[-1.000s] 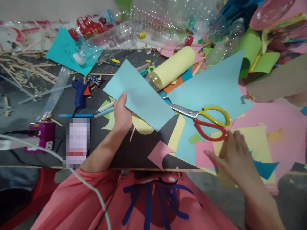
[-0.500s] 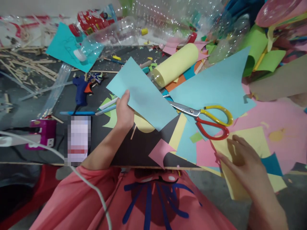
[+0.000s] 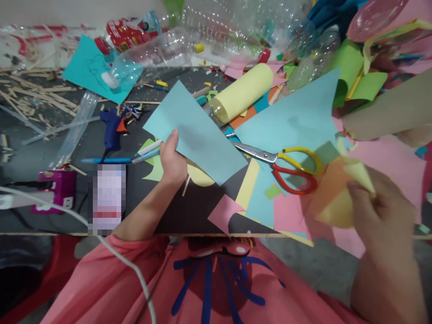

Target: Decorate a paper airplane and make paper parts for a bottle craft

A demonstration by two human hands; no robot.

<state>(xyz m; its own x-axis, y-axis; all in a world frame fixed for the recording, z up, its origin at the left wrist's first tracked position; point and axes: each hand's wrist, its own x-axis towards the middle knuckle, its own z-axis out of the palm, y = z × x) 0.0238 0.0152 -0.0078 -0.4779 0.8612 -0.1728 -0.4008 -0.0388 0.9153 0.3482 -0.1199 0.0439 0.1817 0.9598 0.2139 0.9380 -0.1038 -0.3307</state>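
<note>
My left hand [image 3: 173, 159] grips a light blue sheet of paper [image 3: 195, 130] by its near edge, thumb on top and fingers hidden beneath. At the right, my right hand [image 3: 381, 202] is closed on a yellow sheet of paper [image 3: 332, 202], lifted and curled, its shape a little blurred. Between the hands lie scissors [image 3: 266, 155] with one yellow and one red handle, their blade tips close to the blue sheet. A larger light blue sheet [image 3: 290, 112] with a cut edge rests behind the scissors. Pink paper pieces [image 3: 225, 210] lie on the table's front part.
A bottle wrapped in yellow paper [image 3: 245, 92] lies behind the blue sheet. Clear plastic bottles [image 3: 151, 51] crowd the back. At left are a blue glue gun [image 3: 113, 128], wooden sticks [image 3: 37, 94], a purple power socket [image 3: 56, 191], a phone [image 3: 108, 198] and a white cable [image 3: 111, 252].
My right hand has taken hold of the yellow paper and raised it from the table's front edge, exposing pink paper underneath. My left hand still holds the blue sheet.
</note>
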